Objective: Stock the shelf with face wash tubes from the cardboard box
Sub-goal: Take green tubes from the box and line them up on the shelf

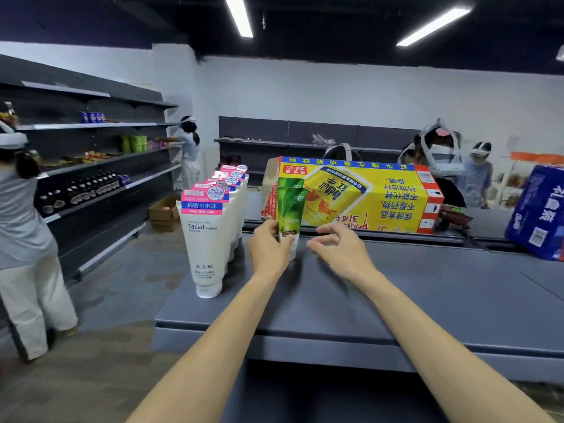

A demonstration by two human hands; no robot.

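Here the left hand [268,244] is closing its grip around the lower part of a green tube [290,209], standing it cap-down on the grey shelf [396,300], seemingly to start a second row. The right hand [338,247] is hovering just beside it, fingers loosely spread and holding nothing, probably ready to steady it. Left of them, a row of white tubes [207,239] is running far-wards; about six pink tops are showing. One yellow cardboard box [366,196] is lying behind.
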